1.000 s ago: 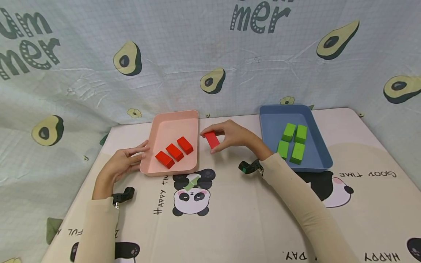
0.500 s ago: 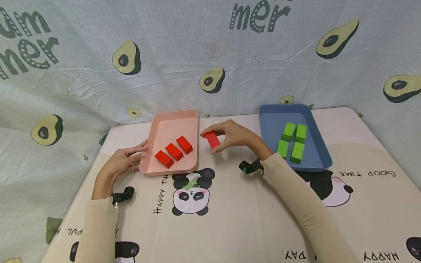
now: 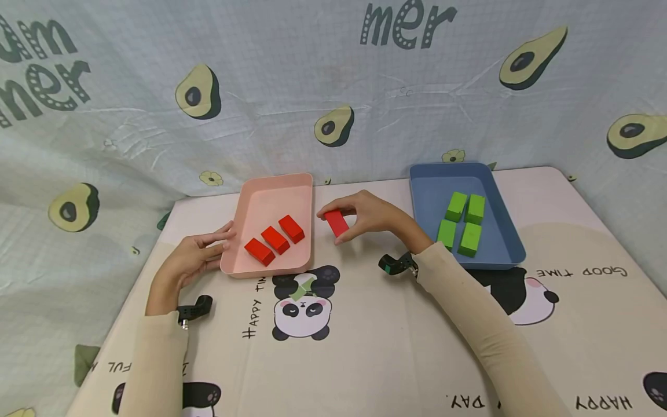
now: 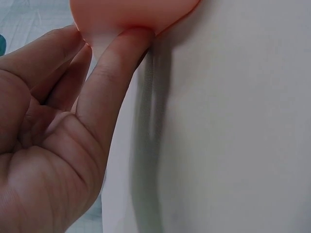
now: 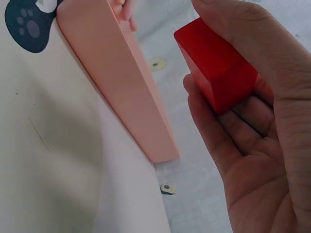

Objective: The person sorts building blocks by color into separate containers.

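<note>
My right hand (image 3: 367, 213) pinches a red block (image 3: 336, 223) between thumb and fingers, just right of the pink tray (image 3: 276, 188). In the right wrist view that red block (image 5: 214, 58) is tilted, with the tray's side wall (image 5: 114, 73) beside it. Three more red blocks lie in a slanting row inside the tray, the middle red block (image 3: 275, 240) among them. My left hand (image 3: 190, 260) touches the tray's left side from outside. From the left wrist, the thumb (image 4: 114, 77) rests against the tray's outer wall (image 4: 131, 14), with the fingers at its edge.
A blue tray (image 3: 445, 174) stands on the right, holding several green blocks (image 3: 470, 239). My right forearm passes in front of its near left corner. The panda-print tablecloth (image 3: 365, 347) covers the table, and a hanging avocado-print cloth (image 3: 271, 87) closes off the back.
Both hands keep their places, the right one still holding the red block beside the pink tray. Only the head view has shifted slightly.
</note>
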A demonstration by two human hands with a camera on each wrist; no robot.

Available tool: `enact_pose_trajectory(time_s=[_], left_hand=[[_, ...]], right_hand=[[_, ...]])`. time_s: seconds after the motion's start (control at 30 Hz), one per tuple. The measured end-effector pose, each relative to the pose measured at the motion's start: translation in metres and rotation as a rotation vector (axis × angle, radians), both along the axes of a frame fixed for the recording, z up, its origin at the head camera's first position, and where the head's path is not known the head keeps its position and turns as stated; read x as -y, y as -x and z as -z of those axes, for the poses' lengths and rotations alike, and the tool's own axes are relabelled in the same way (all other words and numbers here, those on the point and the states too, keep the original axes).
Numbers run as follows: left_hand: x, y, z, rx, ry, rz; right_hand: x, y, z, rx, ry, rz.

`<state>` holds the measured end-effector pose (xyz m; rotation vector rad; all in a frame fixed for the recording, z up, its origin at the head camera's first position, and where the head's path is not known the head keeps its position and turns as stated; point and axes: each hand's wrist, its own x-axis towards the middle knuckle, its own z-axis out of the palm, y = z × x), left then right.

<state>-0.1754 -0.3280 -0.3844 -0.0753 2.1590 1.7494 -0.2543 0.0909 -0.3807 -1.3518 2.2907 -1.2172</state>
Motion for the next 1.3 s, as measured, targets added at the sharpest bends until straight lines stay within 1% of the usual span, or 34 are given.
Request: enact_pose_trajectory(time_s=[0.13, 0.23, 0.33, 0.53, 0.7, 0.83, 0.97, 1.17, 1.3], left_hand=[[0.0014, -0.0008, 0.0035, -0.008, 0.026, 0.011], [0.0018, -0.0004, 0.0051, -0.016, 0.037, 0.013], [0.0019, 0.0003, 0.0059, -0.015, 0.029, 0.013], [0.0016, -0.0006, 0.0062, 0.000, 0.021, -0.004], [0.0012, 0.0009, 0.0063, 0.010, 0.017, -0.019], [0.0006, 0.0012, 0.0054, 0.009, 0.019, -0.019], [0.0005, 0.0012, 0.0045, 0.000, 0.019, -0.014], [0.0013, 0.0007, 0.0037, -0.008, -0.010, 0.002], [0.0012, 0.0007, 0.0032, -0.008, -0.022, -0.001]], right_hand=[[0.0016, -0.0017, -0.0004, 0.011, -0.003, -0.012], [0.0014, -0.0024, -0.0005, 0.007, -0.009, -0.003], [0.0005, -0.0021, -0.0008, 0.005, -0.004, 0.006], [0.0006, -0.0010, -0.0031, -0.006, 0.011, -0.018], [0.0017, -0.0003, -0.0045, 0.012, 0.013, -0.027], [0.0023, -0.0004, -0.0051, 0.031, 0.006, -0.031], [0.0033, -0.0007, -0.0059, 0.030, 0.001, -0.035], [0.0054, 0.0002, -0.0069, 0.029, -0.004, -0.040], [0.0064, 0.0011, -0.0077, 0.031, -0.012, -0.043]])
